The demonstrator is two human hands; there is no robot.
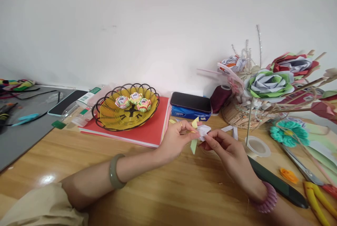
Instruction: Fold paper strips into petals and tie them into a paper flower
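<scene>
Between my hands is a small folded paper flower, white in the middle with pale yellow and light green paper strips sticking out on its left side. My left hand pinches the strips at the flower's left, thumb and fingers closed. My right hand is closed on the white part from the right, its fingertips pressed against the paper. Both hands hold it just above the wooden table. Fingers partly hide where the strips join the white paper.
A yellow woven basket with several small paper flowers stands on red paper. Behind my hands, a phone rests on a blue tissue pack. On the right are tape, a dark green tool, scissors and a flower pot.
</scene>
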